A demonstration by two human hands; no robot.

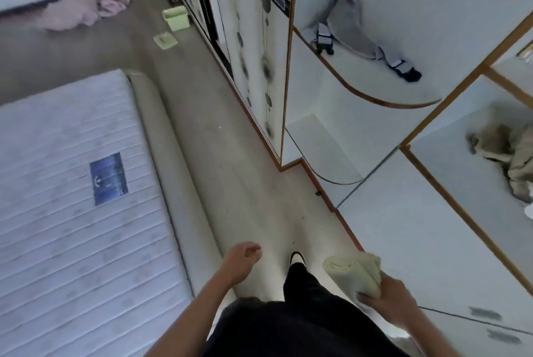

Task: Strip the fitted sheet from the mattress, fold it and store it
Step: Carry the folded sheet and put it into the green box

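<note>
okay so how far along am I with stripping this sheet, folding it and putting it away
Stripping looks done: the white quilted mattress lies bare. Folding looks done too: your right hand grips a pale green folded sheet bundle, while your left hand hangs loose and holds nothing. Storing is left: you stand beside the open white wardrobe with wood-trimmed shelves, and the bundle is not yet on a shelf.
</note>
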